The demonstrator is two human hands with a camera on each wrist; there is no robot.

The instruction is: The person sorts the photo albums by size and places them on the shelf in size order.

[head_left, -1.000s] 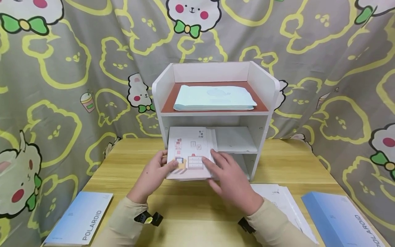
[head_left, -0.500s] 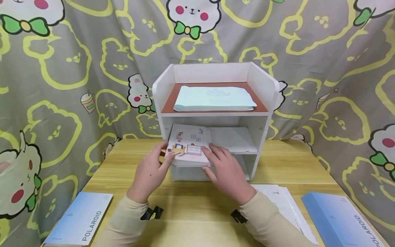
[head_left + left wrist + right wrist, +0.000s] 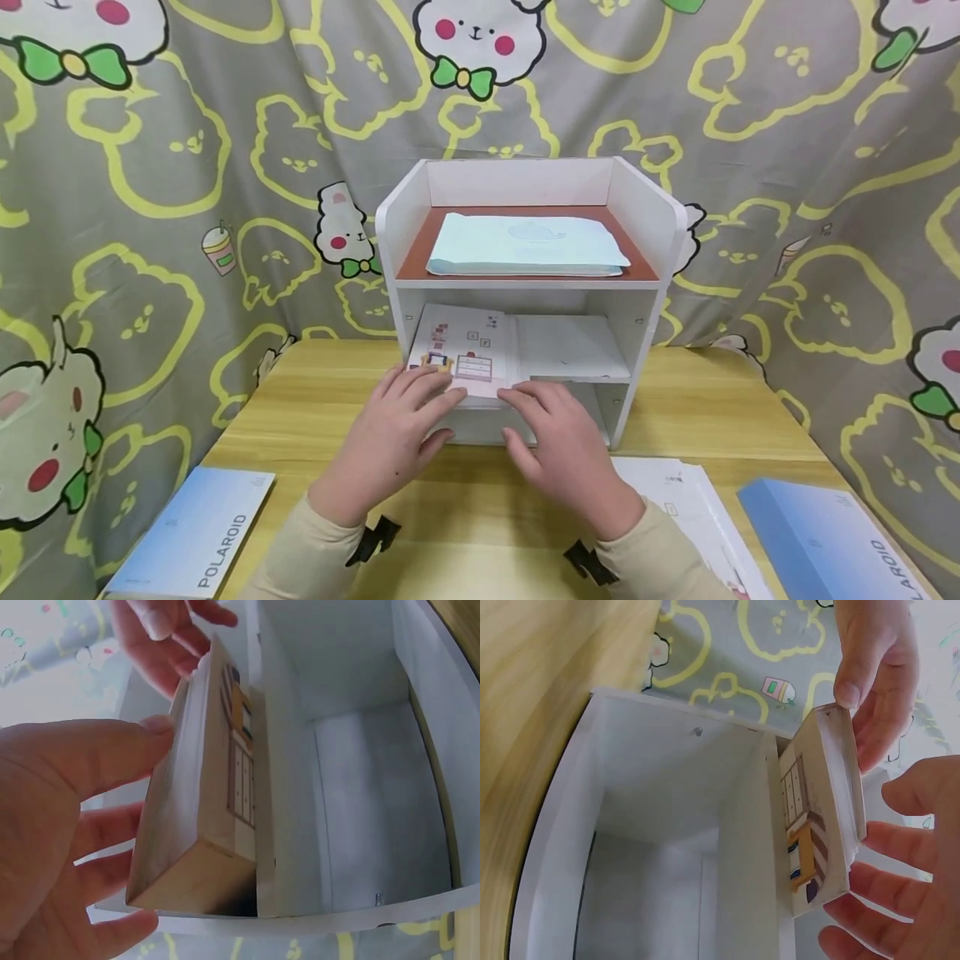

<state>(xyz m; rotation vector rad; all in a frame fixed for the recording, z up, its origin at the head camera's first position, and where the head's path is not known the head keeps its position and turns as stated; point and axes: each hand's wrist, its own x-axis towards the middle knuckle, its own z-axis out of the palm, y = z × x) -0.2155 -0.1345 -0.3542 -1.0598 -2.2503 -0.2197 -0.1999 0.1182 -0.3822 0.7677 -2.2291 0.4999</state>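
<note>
White rectangular book (image 3: 465, 342): thick, paper-paged, its cover printed with a pale chest of drawers, a yellow patch and small pink squares; it lies flat, cover up, on the left half of the white middle shelf board (image 3: 573, 350), its near end jutting a little past the front edge.
Left hand (image 3: 397, 442): fingers stretched forward and loosely spread, touching the near left part of the book; I have no clasp on it; whether my thumb touches too, I cannot tell.
Right hand (image 3: 566, 446): fingertips against the book's near right corner, fingers slightly bent but not curled round it; my two hands are near each other with a gap between.
White board shelf unit (image 3: 656, 225): stands upright before me on the yellow wood-grain counter (image 3: 270, 400); on its reddish-brown top panel (image 3: 420, 242) rests a flat pale-blue packet (image 3: 528, 246) with a faint whale drawing.
Counter's sides: a blue-and-white rectangular POLAROID box (image 3: 183, 533) lies to my left; a second blue POLAROID box (image 3: 832, 533) lies to my right; between it and my beige sleeve (image 3: 663, 562) lies a flat white printed item (image 3: 705, 517), partly covered by my forearm.
Backdrop: grey curtain (image 3: 277, 142) with yellow bear outlines.
</note>
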